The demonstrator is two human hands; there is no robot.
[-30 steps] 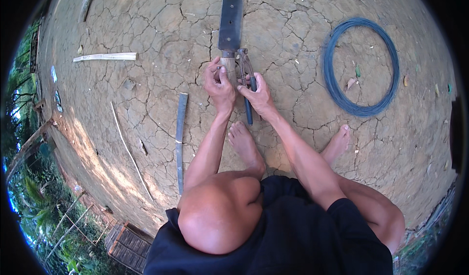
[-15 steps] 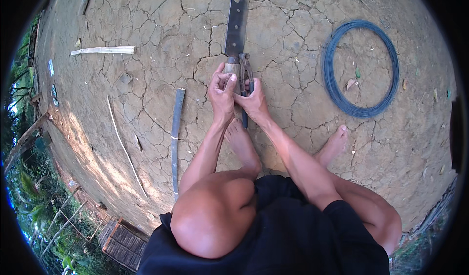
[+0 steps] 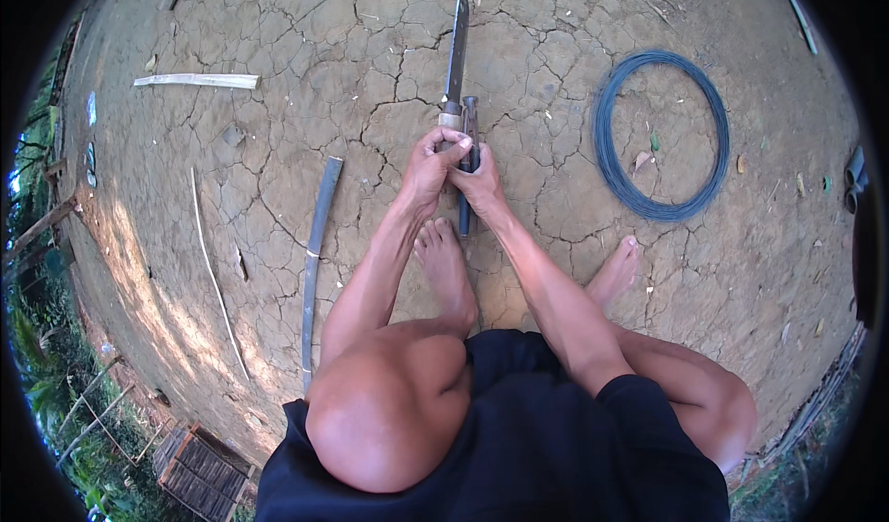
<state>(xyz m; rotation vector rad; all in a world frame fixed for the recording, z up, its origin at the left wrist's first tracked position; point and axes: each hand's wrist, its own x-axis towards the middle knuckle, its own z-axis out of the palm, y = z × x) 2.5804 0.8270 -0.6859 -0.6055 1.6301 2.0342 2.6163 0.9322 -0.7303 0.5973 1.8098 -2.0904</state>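
Observation:
A large knife with a dark blade (image 3: 457,54) points away from me, and its pale wooden handle (image 3: 450,120) is in my left hand (image 3: 429,168). The fingers of that hand are closed around the handle. Against the handle's right side lie pliers (image 3: 470,107) with rusty jaws and dark grips, closed in my right hand (image 3: 481,181). One grip sticks out below the hands, above the ground between my feet. My thumbs nearly meet, and the two tools stand side by side. The blade is turned nearly edge-on; part of the handle is hidden by fingers.
A coil of blue-grey wire (image 3: 607,138) lies on cracked earth to the right. On the left are a dark bamboo strip (image 3: 318,226), a thin pale stick (image 3: 211,253) and a pale split piece of wood (image 3: 196,81). My bare feet (image 3: 444,261) flank the work.
The knife has rolled in my hands, so its blade shows narrow instead of broad. The pliers have turned with it and look slimmer. The whole view has shifted slightly.

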